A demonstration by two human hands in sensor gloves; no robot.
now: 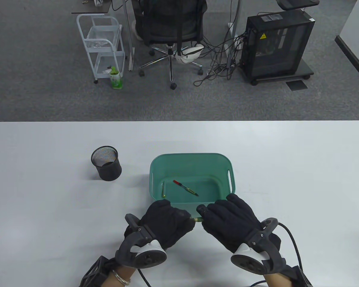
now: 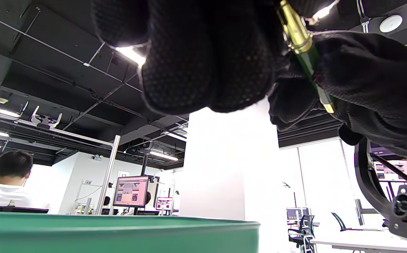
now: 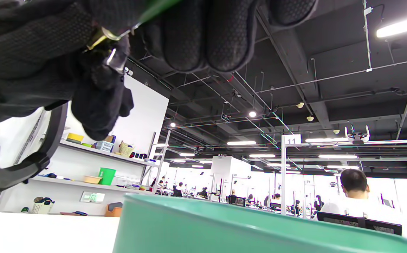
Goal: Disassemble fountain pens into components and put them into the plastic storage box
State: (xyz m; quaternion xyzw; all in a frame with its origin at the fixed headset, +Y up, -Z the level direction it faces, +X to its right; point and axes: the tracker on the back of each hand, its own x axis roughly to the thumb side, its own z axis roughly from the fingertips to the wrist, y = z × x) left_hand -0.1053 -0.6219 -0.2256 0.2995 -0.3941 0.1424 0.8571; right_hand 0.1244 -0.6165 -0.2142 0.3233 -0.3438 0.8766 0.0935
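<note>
The big white table (image 1: 48,209) fills the near half of the room from where I stand, and on it, right in the middle, sits the green plastic storage box (image 1: 191,160), handle slot on its right wall. Left of it and well apart stands a black mesh pen cup (image 1: 106,163), upright.

Both gloved hands are in, side by side, just at the near rim of the box. The left hand (image 1: 167,222) is curled tight, and the right hand (image 1: 227,221) is curled too, knuckles up, the two almost meeting. Between them there's a fountain pen (image 1: 196,220); from above only a short gold and green bit shows in the gap. The left wrist view gives it better: a gold collar and a green barrel (image 2: 309,61) running down between the black fingers, the left hand's fingers wrapped round one end and the right hand's round the other. So each hand grips its own end of the one pen, held just above the table beside the box.

Down in the box, two pieces lie on the floor: a slim refill-like part with a red tip (image 1: 185,188), lying on a slant near the middle, and a thin greenish piece (image 1: 164,189) close along the left wall. The two are apart from each other.
</note>
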